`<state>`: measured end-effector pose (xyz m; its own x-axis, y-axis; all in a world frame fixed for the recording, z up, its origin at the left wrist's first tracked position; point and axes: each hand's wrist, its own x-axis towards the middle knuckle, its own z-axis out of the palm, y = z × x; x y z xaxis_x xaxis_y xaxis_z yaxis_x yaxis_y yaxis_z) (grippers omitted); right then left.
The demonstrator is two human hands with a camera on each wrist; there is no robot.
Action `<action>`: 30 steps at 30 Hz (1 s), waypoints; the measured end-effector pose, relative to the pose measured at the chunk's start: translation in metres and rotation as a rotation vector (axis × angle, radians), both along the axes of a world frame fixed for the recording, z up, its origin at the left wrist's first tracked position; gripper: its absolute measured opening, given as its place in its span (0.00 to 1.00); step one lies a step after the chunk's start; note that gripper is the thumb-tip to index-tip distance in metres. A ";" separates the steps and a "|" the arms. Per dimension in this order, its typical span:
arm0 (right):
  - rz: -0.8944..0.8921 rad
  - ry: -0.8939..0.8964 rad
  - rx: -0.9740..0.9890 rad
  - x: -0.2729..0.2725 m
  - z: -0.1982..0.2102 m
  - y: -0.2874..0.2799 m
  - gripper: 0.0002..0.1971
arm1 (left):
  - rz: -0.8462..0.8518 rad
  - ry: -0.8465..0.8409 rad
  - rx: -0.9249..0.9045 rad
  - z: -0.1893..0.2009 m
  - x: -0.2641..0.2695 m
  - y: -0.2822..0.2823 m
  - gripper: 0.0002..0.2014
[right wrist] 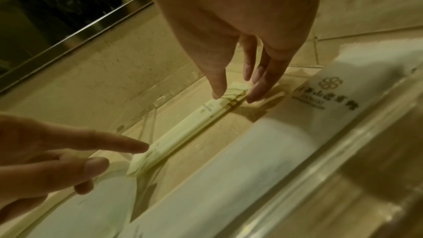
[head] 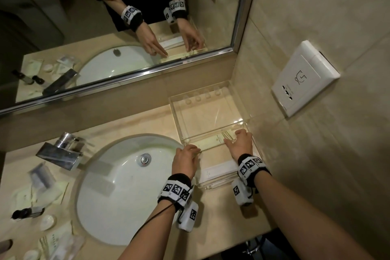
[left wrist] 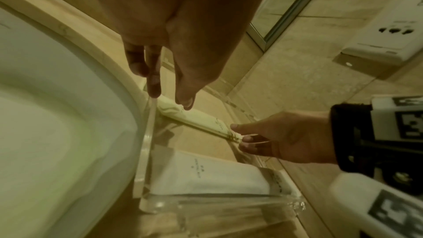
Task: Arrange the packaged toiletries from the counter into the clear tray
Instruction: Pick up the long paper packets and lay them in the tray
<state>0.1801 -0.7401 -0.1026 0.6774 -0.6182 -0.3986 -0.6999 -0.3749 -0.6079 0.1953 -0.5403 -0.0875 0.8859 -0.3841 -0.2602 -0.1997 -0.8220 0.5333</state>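
Two bare forearms with no sleeves. The left hand [head: 184,161] and right hand [head: 240,143] wear no gloves or rings. Just behind each hand, a black fabric wristband [head: 179,179] wraps the wrist. Over each band sits a white strap of square black-and-white coded markers [head: 176,191]. Under each wrist hangs a small white camera box [head: 188,216] bearing one such marker. A thin dark cable [head: 147,225] trails back along the left forearm.

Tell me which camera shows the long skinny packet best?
The right wrist view: the long cream packet lies whole in the clear tray, printing visible. The left wrist view shows it smaller, one end under a fingertip. The head view shows a thin strip between both hands.
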 end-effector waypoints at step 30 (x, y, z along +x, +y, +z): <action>0.426 -0.484 0.393 0.039 0.099 0.159 0.06 | 0.795 -0.101 -0.346 0.099 -0.032 0.143 0.03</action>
<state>0.2195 -0.5807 -0.0034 0.9815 -0.1377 -0.1334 -0.1642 -0.2454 -0.9554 0.1636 -0.3968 0.0112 0.9373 0.3149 -0.1492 0.3046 -0.5325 0.7897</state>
